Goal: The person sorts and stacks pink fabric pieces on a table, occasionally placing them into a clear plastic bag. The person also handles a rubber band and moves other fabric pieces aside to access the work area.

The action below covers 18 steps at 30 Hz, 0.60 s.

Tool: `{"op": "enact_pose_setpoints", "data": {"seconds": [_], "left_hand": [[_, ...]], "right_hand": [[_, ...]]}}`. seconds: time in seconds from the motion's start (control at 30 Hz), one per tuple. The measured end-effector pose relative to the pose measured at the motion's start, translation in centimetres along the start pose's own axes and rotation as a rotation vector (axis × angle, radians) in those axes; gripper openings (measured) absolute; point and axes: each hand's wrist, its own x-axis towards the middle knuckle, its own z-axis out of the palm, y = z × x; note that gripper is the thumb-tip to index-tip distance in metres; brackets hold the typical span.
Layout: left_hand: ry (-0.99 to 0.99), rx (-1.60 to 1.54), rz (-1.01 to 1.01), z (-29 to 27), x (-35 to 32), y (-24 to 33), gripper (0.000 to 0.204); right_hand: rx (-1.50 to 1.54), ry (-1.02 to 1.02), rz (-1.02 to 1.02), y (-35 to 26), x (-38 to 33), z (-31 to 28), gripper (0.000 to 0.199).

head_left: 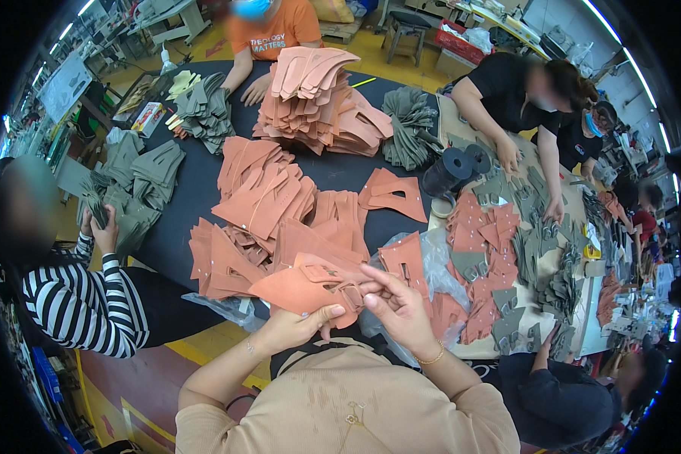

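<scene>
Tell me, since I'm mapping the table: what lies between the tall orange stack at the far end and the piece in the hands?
In the head view, lower heaps of orange cut pieces on the black table fill that stretch.

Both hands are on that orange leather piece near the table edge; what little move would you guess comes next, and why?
Probably peeling the top orange piece off and laying it on the stacks ahead. The left hand supports it from below, the right hand pinches its near end, and sorted orange piles already lie on the black table.
</scene>
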Motion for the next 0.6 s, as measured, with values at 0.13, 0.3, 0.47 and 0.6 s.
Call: {"op": "enact_pose_setpoints", "data": {"seconds": [0.13, 0.3, 0.47, 0.6], "left_hand": [[0.024, 0.048, 0.032, 0.5, 0.0, 0.2, 0.023], [0.011, 0.276, 0.296, 0.5, 0.5, 0.0, 0.025], [-0.288, 0.421, 0.264, -1.3, 1.0, 1.8, 0.023], [-0.304, 0.228, 0.563, -1.7, 1.3, 2.9, 0.026]], "right_hand": [[-0.130, 0.012, -0.078, 0.9, 0.8, 0.0, 0.022], [-0.401, 0.080, -0.305, 0.7, 1.0, -0.8, 0.012], [-0.409, 0.126, -0.380, -1.9, 1.9, -3.9, 0.035], [-0.015, -0.161, -0.038, 0.0, 5.2, -5.1, 0.060]]}}
